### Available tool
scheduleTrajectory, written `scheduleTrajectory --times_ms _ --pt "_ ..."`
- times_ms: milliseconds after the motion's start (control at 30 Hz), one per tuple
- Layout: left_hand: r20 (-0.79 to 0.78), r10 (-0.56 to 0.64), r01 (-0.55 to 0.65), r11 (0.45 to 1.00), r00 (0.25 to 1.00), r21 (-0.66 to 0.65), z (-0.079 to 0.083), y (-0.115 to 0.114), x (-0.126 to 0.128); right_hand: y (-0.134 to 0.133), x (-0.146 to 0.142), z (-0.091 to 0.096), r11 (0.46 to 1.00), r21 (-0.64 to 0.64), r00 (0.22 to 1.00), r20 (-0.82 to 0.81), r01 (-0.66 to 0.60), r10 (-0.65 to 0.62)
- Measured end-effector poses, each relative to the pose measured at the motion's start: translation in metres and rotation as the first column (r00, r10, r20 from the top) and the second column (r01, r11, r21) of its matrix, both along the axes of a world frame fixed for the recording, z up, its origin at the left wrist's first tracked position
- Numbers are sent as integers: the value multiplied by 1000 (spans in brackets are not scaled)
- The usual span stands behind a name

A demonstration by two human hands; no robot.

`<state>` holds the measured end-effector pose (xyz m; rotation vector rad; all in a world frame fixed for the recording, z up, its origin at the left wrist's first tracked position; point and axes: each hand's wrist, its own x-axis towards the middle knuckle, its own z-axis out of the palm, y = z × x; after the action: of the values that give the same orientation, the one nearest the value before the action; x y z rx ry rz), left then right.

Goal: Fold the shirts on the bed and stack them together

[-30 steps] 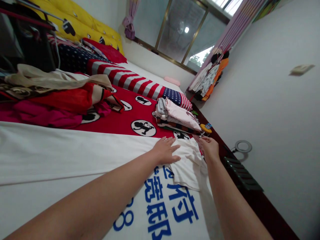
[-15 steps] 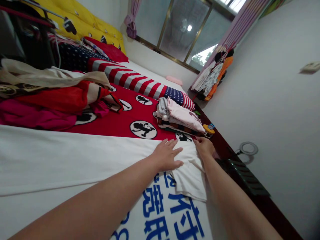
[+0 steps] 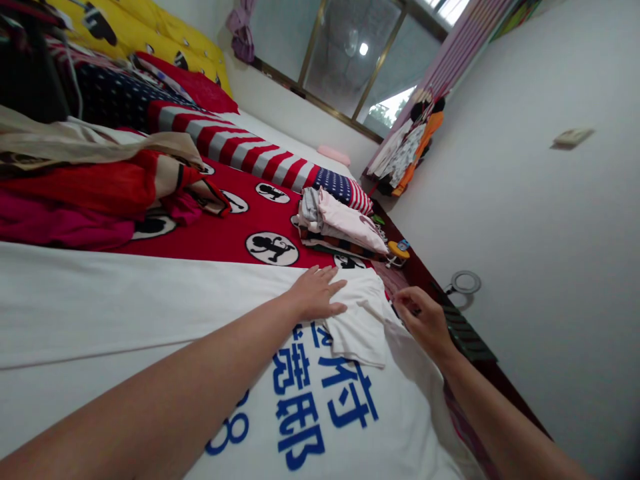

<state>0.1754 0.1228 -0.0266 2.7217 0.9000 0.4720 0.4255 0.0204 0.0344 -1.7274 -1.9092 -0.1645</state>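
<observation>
A white T-shirt with blue printed characters [image 3: 320,393] lies spread on the bed. Its sleeve [image 3: 357,323] is folded in over the print. My left hand [image 3: 316,293] lies flat on the shirt by that sleeve, fingers stretched out. My right hand [image 3: 423,319] is at the shirt's right edge, fingers curled in a pinch on the white cloth.
A stack of folded clothes [image 3: 340,227] sits beyond the shirt on a red blanket with black monkey figures [image 3: 265,230]. Loose red, pink and beige clothes [image 3: 100,180] pile at the left. The dark bed edge [image 3: 465,330] and a white wall [image 3: 525,200] are at the right.
My right hand has drawn back toward me along the shirt's right edge. My left hand has stayed flat on the shirt. The view has shifted slightly.
</observation>
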Motion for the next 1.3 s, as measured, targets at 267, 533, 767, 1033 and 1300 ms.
scheduleTrajectory --times_ms 267,533,767,1033,1300 --pt "141 -81 85 996 987 -24 6 -1 -7 -65 -40 -26 920 -215 928 108 -327 355" --pt "445 -202 285 950 872 -127 7 0 -14 -61 -51 -12 954 -56 950 89 -296 300" --pt "407 -181 273 944 895 -182 4 4 -12 -63 -59 -2 898 -300 934 53 -323 354" --pt "196 -268 288 954 943 -80 10 2 -15 -16 -34 -13 995 -73 997 -52 -64 60" --pt "124 -269 286 944 955 -161 15 0 -18 0 -9 -29 848 -284 895 124 447 -429"
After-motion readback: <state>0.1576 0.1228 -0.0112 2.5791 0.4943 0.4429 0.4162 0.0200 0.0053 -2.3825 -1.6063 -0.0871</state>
